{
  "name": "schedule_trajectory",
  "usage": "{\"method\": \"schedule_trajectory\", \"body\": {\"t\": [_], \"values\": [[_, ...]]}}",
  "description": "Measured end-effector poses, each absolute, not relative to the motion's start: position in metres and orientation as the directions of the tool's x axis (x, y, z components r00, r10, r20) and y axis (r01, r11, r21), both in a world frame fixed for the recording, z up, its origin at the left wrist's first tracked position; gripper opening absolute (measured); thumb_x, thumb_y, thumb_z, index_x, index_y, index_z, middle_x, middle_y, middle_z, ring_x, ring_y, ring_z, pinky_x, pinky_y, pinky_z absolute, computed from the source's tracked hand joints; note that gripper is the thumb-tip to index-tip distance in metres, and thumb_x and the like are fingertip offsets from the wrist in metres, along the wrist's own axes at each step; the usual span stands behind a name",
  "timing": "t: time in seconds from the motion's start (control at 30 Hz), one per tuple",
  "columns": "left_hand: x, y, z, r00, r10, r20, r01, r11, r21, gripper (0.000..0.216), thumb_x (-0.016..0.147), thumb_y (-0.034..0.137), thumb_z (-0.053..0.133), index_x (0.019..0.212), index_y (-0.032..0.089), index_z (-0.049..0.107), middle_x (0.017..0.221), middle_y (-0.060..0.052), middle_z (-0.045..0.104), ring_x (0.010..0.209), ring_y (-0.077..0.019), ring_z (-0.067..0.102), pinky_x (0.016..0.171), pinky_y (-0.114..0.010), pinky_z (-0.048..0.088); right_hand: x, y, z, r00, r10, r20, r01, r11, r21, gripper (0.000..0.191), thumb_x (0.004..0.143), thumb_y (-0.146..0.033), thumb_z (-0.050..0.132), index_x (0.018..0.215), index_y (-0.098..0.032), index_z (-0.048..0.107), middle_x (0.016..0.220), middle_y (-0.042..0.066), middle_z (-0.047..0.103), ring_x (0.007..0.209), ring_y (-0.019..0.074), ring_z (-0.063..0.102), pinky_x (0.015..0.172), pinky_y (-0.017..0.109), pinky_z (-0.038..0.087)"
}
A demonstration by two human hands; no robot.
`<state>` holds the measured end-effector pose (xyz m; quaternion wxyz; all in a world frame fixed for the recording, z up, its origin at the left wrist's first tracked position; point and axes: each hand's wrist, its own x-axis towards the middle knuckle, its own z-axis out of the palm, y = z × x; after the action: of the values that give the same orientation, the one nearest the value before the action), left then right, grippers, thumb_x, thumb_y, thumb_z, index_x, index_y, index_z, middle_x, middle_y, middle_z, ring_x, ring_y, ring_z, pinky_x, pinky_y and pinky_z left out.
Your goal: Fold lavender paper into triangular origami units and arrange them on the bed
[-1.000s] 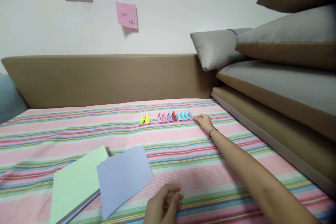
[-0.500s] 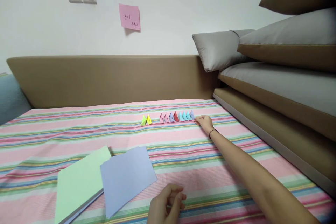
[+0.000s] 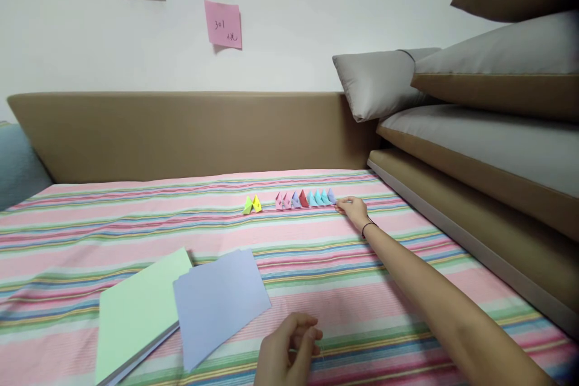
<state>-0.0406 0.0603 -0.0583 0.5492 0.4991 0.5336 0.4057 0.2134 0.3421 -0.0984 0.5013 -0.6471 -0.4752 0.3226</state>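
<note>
Far forward, my right hand (image 3: 353, 210) is closed, its fingertips pinched at the lower edge of the purple origami sailboat (image 3: 332, 196) that ends the row on the right. Left of it in the row stand several more small folded-paper boats, light blue (image 3: 318, 198), dark red (image 3: 303, 199), purple and pink (image 3: 279, 201). A yellow boat (image 3: 257, 204) and a yellow-green one (image 3: 247, 205) stand a little apart further left. Low in the view, my left hand (image 3: 289, 350) hovers over the cloth, fingers loosely curled, thumb and forefinger apart, nothing visible in them.
A stack of light green paper (image 3: 140, 307) and blue-purple sheets (image 3: 221, 307) lie on the striped cloth (image 3: 217, 229) at left. Cushions (image 3: 479, 126) pile up along the right side. A brown backrest (image 3: 194, 136) runs behind, with a pink note (image 3: 223, 24) on the wall.
The whole view has tilted very slightly. My right hand remains at the purple boat and my left hand hovers almost unmoved.
</note>
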Motion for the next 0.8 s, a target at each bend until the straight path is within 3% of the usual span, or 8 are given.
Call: {"method": "schedule_trajectory", "body": {"t": [0.1,0.23,0.5,0.67,0.8], "values": [[-0.040,0.060,-0.058,0.095,0.981,-0.171,0.083,0.164,0.983,0.038,0.075,0.053,0.058,0.088,0.018,0.065,0.081,-0.010,0.072,0.069,-0.0188,0.065,0.065,-0.028,0.050,0.213,0.336,-0.093,0.343,0.939,0.028,0.303,-0.083,-0.949,0.031,0.091,-0.033,0.056,0.116,-0.015,0.056,0.113,0.008,0.060,0.093,0.0186,0.062,0.078,0.038,0.054],[-0.041,0.059,-0.055,0.105,0.983,-0.149,0.092,0.140,0.986,0.031,0.078,0.046,0.056,0.088,0.018,0.065,0.082,-0.009,0.072,0.070,-0.0188,0.065,0.063,-0.027,0.049,0.199,0.321,-0.085,0.364,0.925,0.104,0.389,-0.050,-0.920,0.030,0.091,-0.033,0.055,0.115,-0.015,0.056,0.109,0.007,0.062,0.090,0.0177,0.063,0.077,0.037,0.054],[-0.041,0.055,-0.048,0.113,0.984,-0.137,0.099,0.126,0.987,0.025,0.081,0.036,0.050,0.088,0.017,0.064,0.084,-0.009,0.071,0.072,-0.0186,0.066,0.064,-0.026,0.049,0.099,0.301,-0.089,0.118,0.975,0.188,0.504,0.104,-0.858,0.027,0.091,-0.033,0.054,0.111,-0.015,0.058,0.101,0.006,0.063,0.081,0.0146,0.063,0.070,0.032,0.055],[-0.043,0.054,-0.051,0.115,0.986,-0.121,0.078,0.113,0.991,0.021,0.081,0.033,0.051,0.087,0.017,0.064,0.083,-0.009,0.071,0.071,-0.0185,0.066,0.063,-0.027,0.049,0.070,0.305,-0.085,0.186,0.946,0.266,0.578,0.114,-0.808,0.028,0.092,-0.034,0.052,0.113,-0.015,0.057,0.106,0.007,0.062,0.087,0.0166,0.062,0.077,0.036,0.053],[-0.043,0.054,-0.056,0.116,0.985,-0.131,0.055,0.125,0.991,0.021,0.080,0.034,0.054,0.087,0.017,0.064,0.081,-0.009,0.072,0.069,-0.0180,0.066,0.060,-0.025,0.047,0.057,0.304,-0.086,0.130,0.940,0.316,0.643,0.162,-0.748,0.027,0.092,-0.036,0.053,0.108,-0.015,0.059,0.100,0.006,0.064,0.085,0.0161,0.063,0.078,0.037,0.053]]}}
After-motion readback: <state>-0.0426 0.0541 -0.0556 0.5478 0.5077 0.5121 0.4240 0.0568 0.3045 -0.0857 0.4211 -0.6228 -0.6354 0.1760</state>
